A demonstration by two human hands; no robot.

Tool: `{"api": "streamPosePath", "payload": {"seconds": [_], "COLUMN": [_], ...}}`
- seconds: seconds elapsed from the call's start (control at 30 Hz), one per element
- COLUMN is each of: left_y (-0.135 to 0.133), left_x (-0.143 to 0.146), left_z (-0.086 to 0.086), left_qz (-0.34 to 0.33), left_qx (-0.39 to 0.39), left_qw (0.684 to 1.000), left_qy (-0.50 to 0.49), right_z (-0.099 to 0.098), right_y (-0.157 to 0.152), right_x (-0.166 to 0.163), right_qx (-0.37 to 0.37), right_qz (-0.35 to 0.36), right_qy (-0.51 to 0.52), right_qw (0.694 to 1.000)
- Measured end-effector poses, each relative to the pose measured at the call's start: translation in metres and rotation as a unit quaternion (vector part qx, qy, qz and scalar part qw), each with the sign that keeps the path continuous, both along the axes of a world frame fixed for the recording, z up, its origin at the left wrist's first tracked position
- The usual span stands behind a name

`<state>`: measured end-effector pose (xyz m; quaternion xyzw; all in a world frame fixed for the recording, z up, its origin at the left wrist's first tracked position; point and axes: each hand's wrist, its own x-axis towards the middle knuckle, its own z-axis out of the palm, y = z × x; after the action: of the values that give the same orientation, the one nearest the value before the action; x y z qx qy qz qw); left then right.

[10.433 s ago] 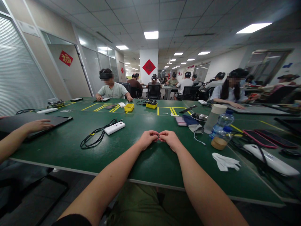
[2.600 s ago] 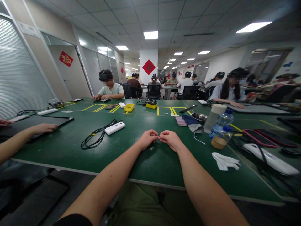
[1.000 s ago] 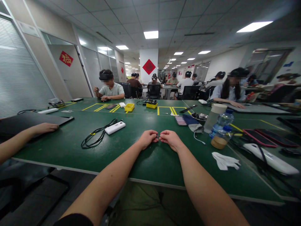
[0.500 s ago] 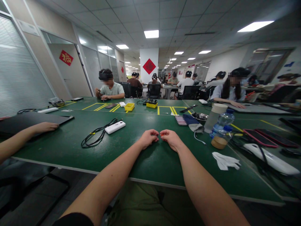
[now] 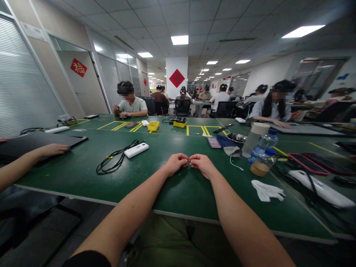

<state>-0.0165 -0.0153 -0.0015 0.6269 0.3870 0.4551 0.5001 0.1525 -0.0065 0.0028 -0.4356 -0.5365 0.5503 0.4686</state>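
My left hand [image 5: 177, 164] and my right hand [image 5: 202, 165] meet just above the green table [image 5: 133, 193], fingertips almost touching. Both are closed, with thumb and fingers pinched together. Whatever lies between the fingers is too small or too hidden to name. Left of my hands, a white power bank [image 5: 136, 150] rests beside a coiled black cable [image 5: 111, 163]. A white glove [image 5: 267, 190] lies on the table to the right of my right forearm.
Bottles [image 5: 262, 163], a pale tumbler [image 5: 254, 139] and a metal bowl [image 5: 236, 139] stand at right, near phones [image 5: 307, 163]. Yellow trays [image 5: 153, 126] sit farther back. A co-worker's hand [image 5: 54, 150] rests on a dark flat panel [image 5: 25, 146] at left; other people sit across the table.
My fingertips have come slightly closer together. The small dark and orange-red bits glimpsed at them earlier are now hidden.
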Motion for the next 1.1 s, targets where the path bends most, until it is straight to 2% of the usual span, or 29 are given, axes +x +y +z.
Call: {"api": "streamPosePath", "payload": {"seconds": [0.37,0.63,0.83,1.1], "left_y": [0.0001,0.0001,-0.0017,-0.0068], "left_x": [0.0010,0.0000,-0.0001,0.0045], "left_z": [0.0047,0.0025,0.0028,0.0100], "left_qz": [0.006,0.013,0.066,0.017], "left_qx": [-0.075,-0.015,0.002,-0.034], "left_qw": [0.996,1.000,0.997,0.999], "left_qy": [-0.046,-0.017,0.047,-0.020], "right_z": [0.0070,0.0082,0.0086,0.0043], "right_y": [-0.0073,-0.0062,-0.0075,-0.0032], "right_x": [-0.0010,0.0001,-0.0013,0.0008], "right_qx": [-0.045,-0.023,-0.017,-0.008], "right_qz": [0.021,-0.008,0.002,0.007], "right_qy": [0.044,0.020,0.049,0.025], "right_qw": [0.998,0.999,0.999,1.000]}}
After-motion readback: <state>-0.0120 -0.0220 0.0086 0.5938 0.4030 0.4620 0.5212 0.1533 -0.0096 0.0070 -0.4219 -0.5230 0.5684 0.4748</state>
